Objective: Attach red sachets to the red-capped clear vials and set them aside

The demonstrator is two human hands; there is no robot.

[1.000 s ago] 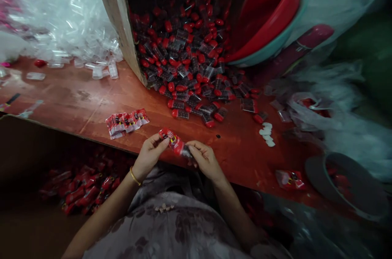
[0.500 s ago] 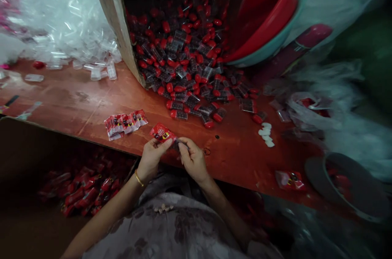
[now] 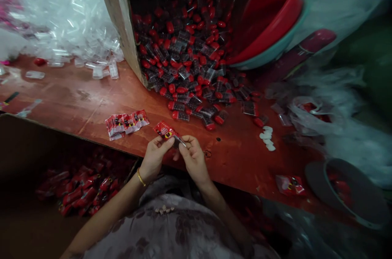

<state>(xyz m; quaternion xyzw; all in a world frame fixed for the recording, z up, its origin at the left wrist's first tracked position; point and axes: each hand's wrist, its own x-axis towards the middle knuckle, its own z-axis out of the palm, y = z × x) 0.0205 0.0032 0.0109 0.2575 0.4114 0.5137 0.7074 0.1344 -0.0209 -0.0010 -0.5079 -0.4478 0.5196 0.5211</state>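
My left hand [image 3: 155, 156] pinches a small red printed packet [image 3: 164, 129] just over the table's front edge. My right hand [image 3: 193, 159] closes on a small clear plastic container [image 3: 180, 141] that looks dark inside. This container meets the packet's near end; how far it reaches inside is hidden by my fingers. Left of my hands, a fanned stack of flat red packets [image 3: 125, 123] lies on the table. Beyond them, many small clear containers with red caps [image 3: 180, 116] spill out of a cardboard box.
The cardboard box [image 3: 118, 18] lies on its side on the reddish table [image 3: 76, 95]. Clear empty containers [image 3: 98, 72] are heaped at left. Red and teal basins [image 3: 269, 18] lean at right, near white pieces [image 3: 267, 138] and a grey bowl [image 3: 361, 206]. Filled red packets [image 3: 82, 193] lie below left.
The packet and container have turned slightly in my hands, and more of the container shows between my fingers. The whole view has shifted a little.
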